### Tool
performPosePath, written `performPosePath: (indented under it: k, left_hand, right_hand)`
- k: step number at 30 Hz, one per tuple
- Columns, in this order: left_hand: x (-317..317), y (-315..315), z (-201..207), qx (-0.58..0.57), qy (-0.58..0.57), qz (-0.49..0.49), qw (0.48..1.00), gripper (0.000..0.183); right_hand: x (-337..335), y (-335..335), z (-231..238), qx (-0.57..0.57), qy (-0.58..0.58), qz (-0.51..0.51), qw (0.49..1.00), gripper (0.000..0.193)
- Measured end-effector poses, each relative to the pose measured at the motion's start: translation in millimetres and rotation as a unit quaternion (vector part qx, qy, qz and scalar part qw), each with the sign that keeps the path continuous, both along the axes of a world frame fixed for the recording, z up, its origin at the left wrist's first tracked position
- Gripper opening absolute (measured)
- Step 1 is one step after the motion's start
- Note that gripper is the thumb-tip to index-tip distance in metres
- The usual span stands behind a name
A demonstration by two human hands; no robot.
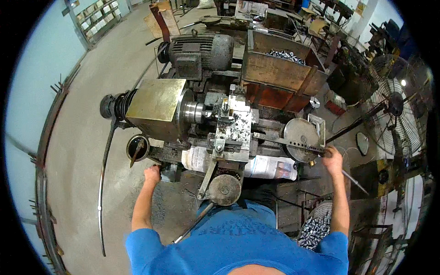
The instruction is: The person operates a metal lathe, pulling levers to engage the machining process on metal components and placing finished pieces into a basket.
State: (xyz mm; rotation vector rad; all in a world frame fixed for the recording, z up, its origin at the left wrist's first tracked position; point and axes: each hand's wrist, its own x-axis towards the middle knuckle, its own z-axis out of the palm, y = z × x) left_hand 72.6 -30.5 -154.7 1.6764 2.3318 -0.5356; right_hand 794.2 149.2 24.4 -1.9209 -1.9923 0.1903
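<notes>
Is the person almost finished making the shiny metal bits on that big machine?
Some look done: a wooden bin and a basket hold shiny parts. Now the left hand touches the lathe's front and the right hand grips a long lever. How many remain can't be told.

The left hand (pixel 152 174) was closed at the lathe's front edge; the part under its fingers was hidden. The right hand (pixel 332 158) sat at the perforated bar (pixel 300 145); its grip could not be confirmed. The small parts in the wooden box (pixel 279 68) were too small to identify. The fan (pixel 398 117) was cut off by the picture's rim.
</notes>
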Motion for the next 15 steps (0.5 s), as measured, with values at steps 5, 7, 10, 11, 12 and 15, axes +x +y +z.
performPosePath:
  k: [5, 7, 10, 11, 12, 15]
  left_hand:
    - [-5.5, -28.7, -17.2, 0.121, -0.108, 0.213, 0.963, 0.044]
    - [-16.1, -46.3, -21.0, 0.110, -0.142, 0.234, 0.955, 0.044]
    - [-20.9, -74.1, -21.4, 0.110, -0.189, 0.264, 0.939, 0.040]
    - [-18.3, -82.8, -20.8, 0.098, -0.203, 0.283, 0.932, 0.040]
    - [-14.0, -90.0, -21.0, 0.076, -0.223, 0.313, 0.920, 0.040]
    - [-0.3, -100.9, -21.8, 0.085, -0.270, 0.348, 0.894, 0.039]
  right_hand:
    - [132.0, -42.7, -67.4, -0.075, -0.283, -0.212, 0.932, 0.044]
    - [140.9, -47.5, -91.2, -0.048, -0.240, -0.215, 0.946, 0.034]
    - [125.8, -88.6, -103.3, -0.017, -0.225, -0.219, 0.949, 0.020]
    - [113.3, -109.7, -104.0, 0.003, -0.220, -0.216, 0.951, 0.020]
    - [99.5, -125.9, -103.5, -0.065, -0.220, -0.256, 0.939, 0.031]
    - [49.6, -174.5, -101.2, -0.048, -0.182, -0.245, 0.951, 0.044]
